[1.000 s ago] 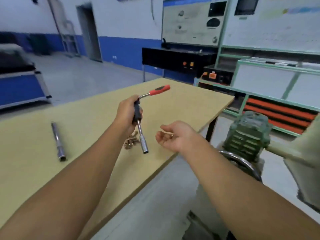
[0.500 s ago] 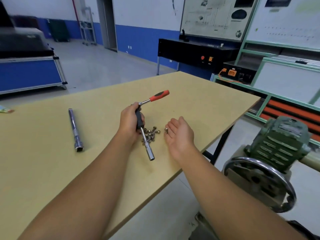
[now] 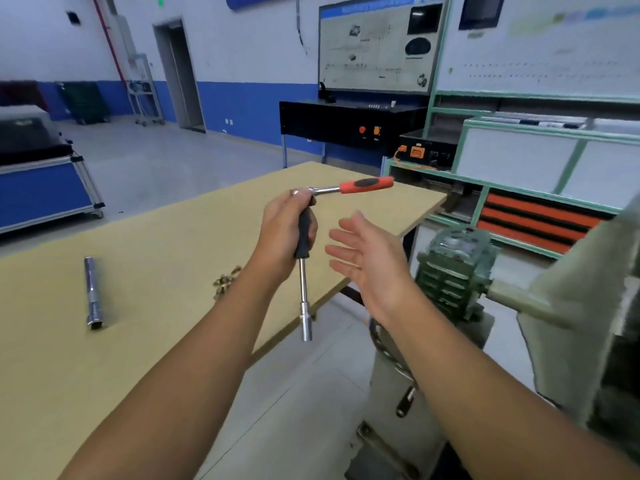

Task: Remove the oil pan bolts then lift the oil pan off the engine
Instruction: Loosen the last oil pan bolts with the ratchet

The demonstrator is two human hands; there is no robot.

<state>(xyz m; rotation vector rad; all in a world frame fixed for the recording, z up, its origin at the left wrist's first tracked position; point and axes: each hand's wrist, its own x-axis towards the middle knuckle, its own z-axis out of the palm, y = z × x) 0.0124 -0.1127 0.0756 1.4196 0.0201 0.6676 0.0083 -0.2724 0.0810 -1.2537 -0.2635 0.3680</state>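
One flat, pale wooden table with a smooth matte top serves as the landmark. Above its right edge the left hand grasps the ratchet wrench by a black cylindrical grip; a thin polished steel shaft hangs down from that grip and ends in a shiny socket past the table edge, while a red-and-black rubbery handle juts out to the right from the chromed head. Just right of the wrench, off the table's right edge, the right hand is released, fingers straight and spread, palm toward the tool, holding nothing. On the table, partly hidden behind the left forearm, lies one small heap of brassy, glinting bolts; their number cannot be counted. Toward the table's left lies one long steel tube socket, smooth and cylindrical with a square end. Right of the table stands a green, ribbed cast-metal gearbox with a pale shaft.
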